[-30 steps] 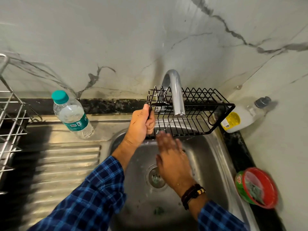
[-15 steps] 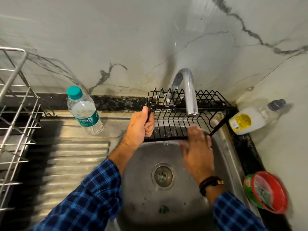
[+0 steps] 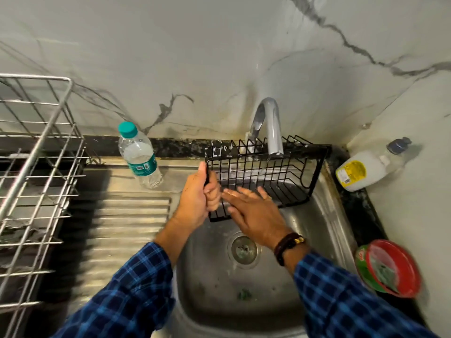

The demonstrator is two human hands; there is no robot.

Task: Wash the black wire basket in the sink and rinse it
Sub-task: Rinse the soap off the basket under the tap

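Note:
The black wire basket (image 3: 288, 176) hangs over the steel sink (image 3: 324, 220), under the grey tap (image 3: 274, 132), with water running onto it. My left hand (image 3: 197, 198) grips the basket's left end. My right hand (image 3: 253, 213) lies flat with straight fingers against the basket's near side and bottom, close to my left hand. White foam clings to the wires at the basket's back left.
A clear water bottle (image 3: 139, 154) with a teal cap stands on the ribbed drainboard. A steel dish rack (image 3: 34, 167) fills the left. A white soap bottle (image 3: 366, 167) lies at the back right corner. A red and green tub (image 3: 390, 269) sits right of the sink.
My right hand has slid left along the basket's underside, from its right part to beside my left hand. My left hand keeps its grip.

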